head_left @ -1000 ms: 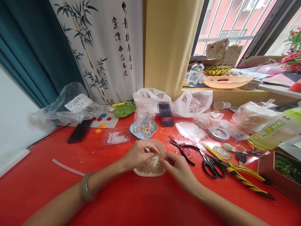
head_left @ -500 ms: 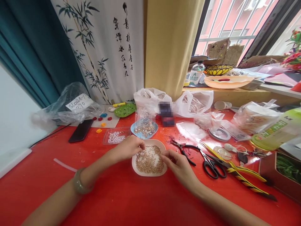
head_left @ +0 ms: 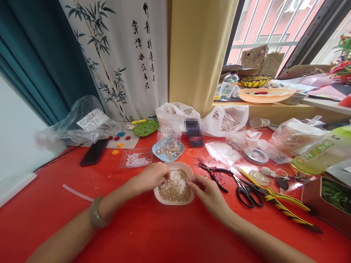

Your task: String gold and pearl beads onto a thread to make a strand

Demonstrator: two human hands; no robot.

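Note:
A small cream dish (head_left: 160,196) full of tiny gold beads (head_left: 175,188) sits on the red table (head_left: 153,233) in front of me. My left hand (head_left: 152,177) rests at the dish's left rim, fingers curled and pinched together at the beads. My right hand (head_left: 207,191) is at the dish's right rim, thumb and fingers pinched together; what they hold is too small to make out. A pale green bangle (head_left: 95,217) is on my left wrist.
Behind the dish stand a blue dish of mixed beads (head_left: 168,150) and a clear tray of white pearls (head_left: 135,159). Pliers (head_left: 212,173), black scissors (head_left: 246,191) and yellow-striped pliers (head_left: 282,204) lie to the right. A phone (head_left: 93,151) and plastic bags lie further back.
My left hand drew back from over the middle of the dish to its left rim, uncovering the beads, then dipped into them again. My right hand stayed at the right rim.

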